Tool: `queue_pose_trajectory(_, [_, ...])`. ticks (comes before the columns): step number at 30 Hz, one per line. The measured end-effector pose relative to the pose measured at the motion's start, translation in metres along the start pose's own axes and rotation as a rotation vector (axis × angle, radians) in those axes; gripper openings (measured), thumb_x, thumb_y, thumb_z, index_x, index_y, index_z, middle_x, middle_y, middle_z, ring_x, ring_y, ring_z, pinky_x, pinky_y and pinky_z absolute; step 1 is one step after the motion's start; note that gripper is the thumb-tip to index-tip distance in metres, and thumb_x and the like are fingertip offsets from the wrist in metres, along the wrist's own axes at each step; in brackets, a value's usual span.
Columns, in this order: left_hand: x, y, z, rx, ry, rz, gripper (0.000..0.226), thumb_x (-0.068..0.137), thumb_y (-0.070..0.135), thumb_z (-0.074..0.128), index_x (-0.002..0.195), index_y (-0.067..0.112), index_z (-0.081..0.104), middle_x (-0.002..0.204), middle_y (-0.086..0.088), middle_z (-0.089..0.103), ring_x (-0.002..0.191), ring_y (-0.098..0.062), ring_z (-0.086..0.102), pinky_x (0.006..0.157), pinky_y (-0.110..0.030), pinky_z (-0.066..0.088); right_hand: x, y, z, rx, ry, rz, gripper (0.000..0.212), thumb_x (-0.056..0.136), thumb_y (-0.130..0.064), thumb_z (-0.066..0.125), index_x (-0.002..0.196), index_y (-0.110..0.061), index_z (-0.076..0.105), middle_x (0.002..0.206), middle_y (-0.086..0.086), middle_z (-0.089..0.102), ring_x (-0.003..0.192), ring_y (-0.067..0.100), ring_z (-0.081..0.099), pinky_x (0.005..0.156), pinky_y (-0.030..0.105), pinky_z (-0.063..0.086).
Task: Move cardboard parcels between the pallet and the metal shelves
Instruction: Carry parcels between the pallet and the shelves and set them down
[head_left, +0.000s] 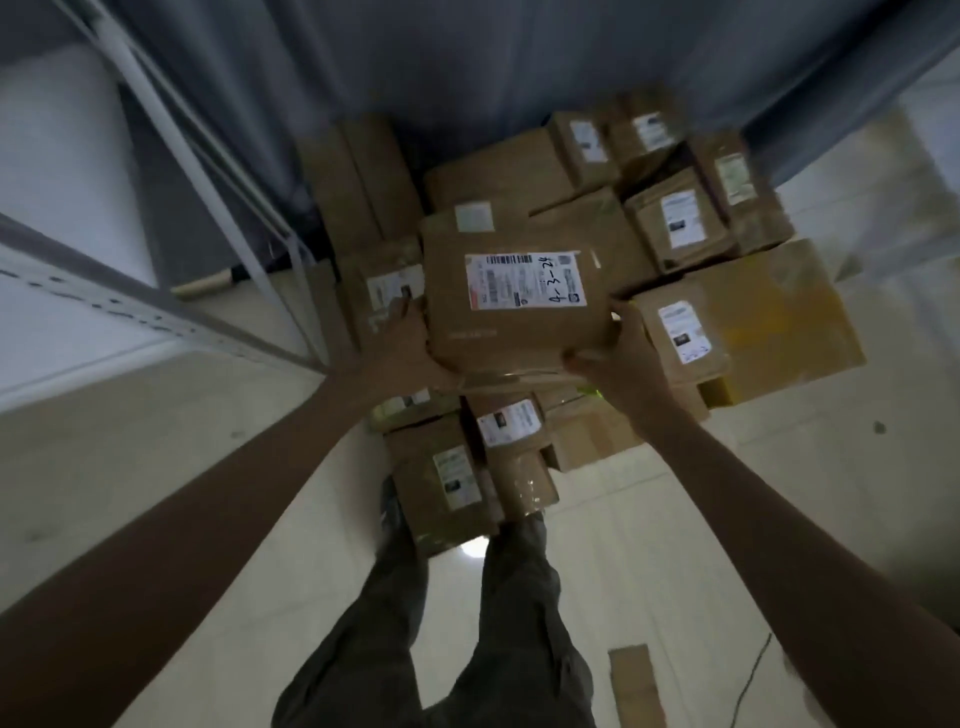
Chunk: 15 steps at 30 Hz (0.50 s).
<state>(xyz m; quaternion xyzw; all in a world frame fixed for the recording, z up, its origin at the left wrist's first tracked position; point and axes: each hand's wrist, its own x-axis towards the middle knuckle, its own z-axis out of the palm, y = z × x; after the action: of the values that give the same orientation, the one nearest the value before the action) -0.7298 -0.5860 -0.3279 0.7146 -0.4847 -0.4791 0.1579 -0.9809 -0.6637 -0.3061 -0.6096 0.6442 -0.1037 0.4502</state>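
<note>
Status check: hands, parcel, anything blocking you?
Left hand and right hand grip the labelled parcel, one per side. Held above the parcel stack. Metal shelves at left.

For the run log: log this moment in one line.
left hand grips parcel | right hand grips parcel | parcel held above stack

The pallet is hidden under the stacked parcels (519, 171). The held parcel (511, 306) covers most fingers of both hands. Label print (524, 280) blurs; the shelf frame (104, 306) is cut off left.
</note>
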Motion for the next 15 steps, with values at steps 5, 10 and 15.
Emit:
queue_pose_trajectory(5, [0.058,-0.044,0.066,-0.045,-0.001,-0.136,0.115,0.064,0.026,0.094,0.153,0.008,0.023,0.15,-0.013,0.037,0.139,-0.029,0.035,0.114,-0.04,0.033,0.067,0.064,0.026,-0.063,-0.132,0.074,0.085,0.077,-0.009,0.082,0.148,-0.015,0.035,0.133,0.011,0.059,0.116,0.028,0.059,0.095,0.042,0.051])
queue_pose_trajectory(10, [0.119,-0.09,0.117,-0.023,0.023,-0.16,0.111,0.067,0.024,0.092,0.154,0.012,0.023,0.155,-0.01,0.029,0.145,-0.026,0.017,0.118,-0.037,0.017,0.136,0.115,0.056,-0.133,-0.171,0.117,0.083,0.074,-0.004,0.078,0.146,-0.017,0.038,0.126,0.012,0.042,0.107,0.023,0.048,0.083,0.033,0.046])
queue_pose_trajectory(15, [0.184,-0.12,0.138,-0.094,0.048,-0.252,0.113,0.067,0.021,0.092,0.155,0.013,0.023,0.154,-0.011,0.031,0.143,-0.026,0.025,0.117,-0.036,0.027,0.204,0.144,0.085,-0.16,-0.199,0.134,0.082,0.079,-0.001,0.07,0.151,-0.02,0.036,0.141,0.013,0.046,0.128,0.033,0.046,0.102,0.049,0.047])
